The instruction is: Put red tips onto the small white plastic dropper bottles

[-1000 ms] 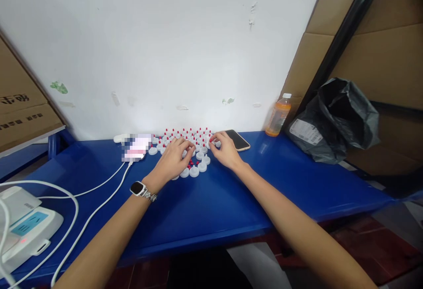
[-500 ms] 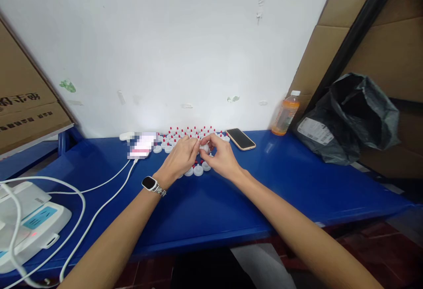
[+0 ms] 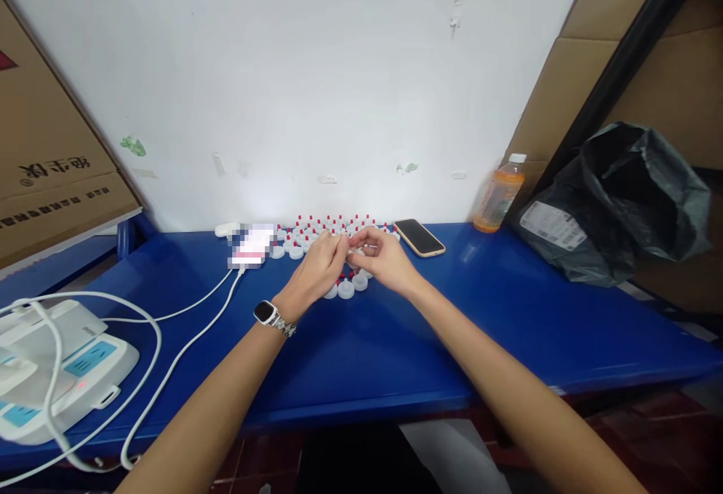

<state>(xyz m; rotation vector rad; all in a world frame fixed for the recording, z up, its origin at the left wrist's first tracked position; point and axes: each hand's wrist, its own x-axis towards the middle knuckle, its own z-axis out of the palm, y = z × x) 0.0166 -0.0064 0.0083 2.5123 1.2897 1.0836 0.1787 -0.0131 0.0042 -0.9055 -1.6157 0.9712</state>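
My right hand pinches a white nozzle cap between thumb and fingers, and the fingers hide most of it. Pressed up against that cap, my left hand has its fingers closed; what lies in them is hidden. Behind both hands, several white nozzle caps with red tips stand upright in a cluster near the wall. Closer to me, several white caps without red tips showing sit beneath my hands. Small red pieces lie among them, partly covered.
A phone lies right of the cluster, and a lit, blurred-out device with a cable lies left. An orange drink bottle and a black plastic bag stand at right. A power strip with looping white cables fills the left.
The view has shifted, so everything sits slightly further right. My hands stay together at the white cap; the right fingers have shifted around it a little.
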